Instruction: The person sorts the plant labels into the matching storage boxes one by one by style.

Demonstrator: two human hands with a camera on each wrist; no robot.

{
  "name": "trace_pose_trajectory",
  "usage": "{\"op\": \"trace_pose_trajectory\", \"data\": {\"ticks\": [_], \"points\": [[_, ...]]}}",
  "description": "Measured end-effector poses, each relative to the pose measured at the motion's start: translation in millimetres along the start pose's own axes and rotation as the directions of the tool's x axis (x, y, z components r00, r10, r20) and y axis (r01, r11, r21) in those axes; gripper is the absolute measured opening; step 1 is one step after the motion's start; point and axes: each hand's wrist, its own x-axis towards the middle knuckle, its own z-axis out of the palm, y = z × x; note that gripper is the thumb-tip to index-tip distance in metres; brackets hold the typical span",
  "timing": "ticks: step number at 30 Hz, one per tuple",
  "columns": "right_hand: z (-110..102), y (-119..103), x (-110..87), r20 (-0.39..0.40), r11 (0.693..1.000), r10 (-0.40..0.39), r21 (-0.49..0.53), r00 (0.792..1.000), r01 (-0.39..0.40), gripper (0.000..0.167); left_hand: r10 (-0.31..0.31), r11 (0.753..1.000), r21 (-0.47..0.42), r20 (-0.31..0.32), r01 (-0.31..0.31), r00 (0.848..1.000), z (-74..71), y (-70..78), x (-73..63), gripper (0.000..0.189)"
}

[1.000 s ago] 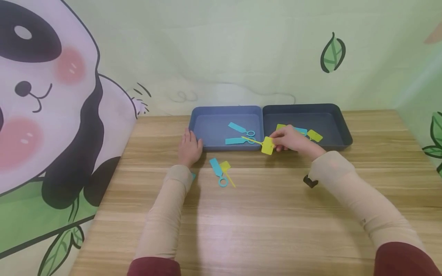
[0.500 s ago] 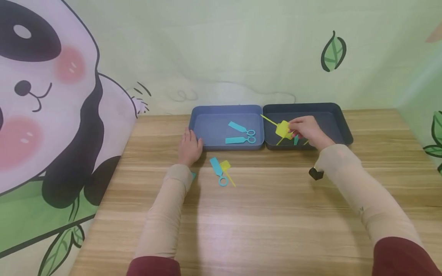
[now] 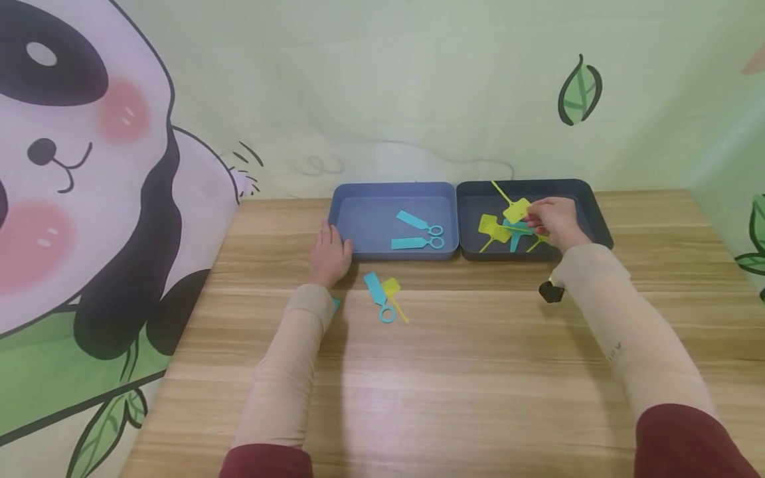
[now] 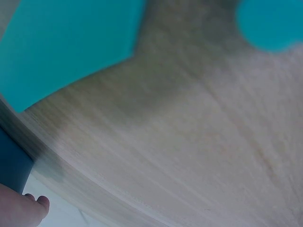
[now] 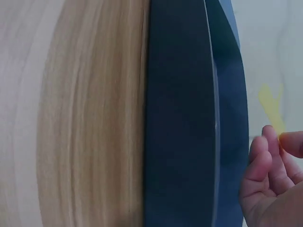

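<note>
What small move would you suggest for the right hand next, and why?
I would probably have the right hand lower its yellow tag and let go. The hand pinches it over the dark tray, where other yellow tags lie, while the blue tray shows only turquoise ring tags.

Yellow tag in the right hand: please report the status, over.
Right hand pinches yellow tag over dark tray. Left hand rests at near-left corner of blue tray. Other tags lie in dark tray; nothing seems to block.
</note>
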Motion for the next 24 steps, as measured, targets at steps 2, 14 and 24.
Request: {"op": "trace_pose_trajectory", "data": {"ticks": [2,14,24], "points": [[-3,1,2.8,-0.017,0.998,0.036,0.044,0.999,-0.035,0.021,-0.003,1.0,-0.005,-0.004,0.003,1.0,-0.2,0.1,-0.2,0.061],[-7,8,9.9,-0.123,0.985,0.165,0.067,0.978,-0.158,0.038,0.0,1.0,-0.001,0.002,0.0,1.0,-3.5,2.2,-2.2,0.061],[-11,17,14.8,-0.204,0.983,0.172,-0.025,0.964,-0.18,0.036,-0.005,1.0,0.01,0.012,0.005,1.0,-2.0,1.3,-1.1,0.061]]}}
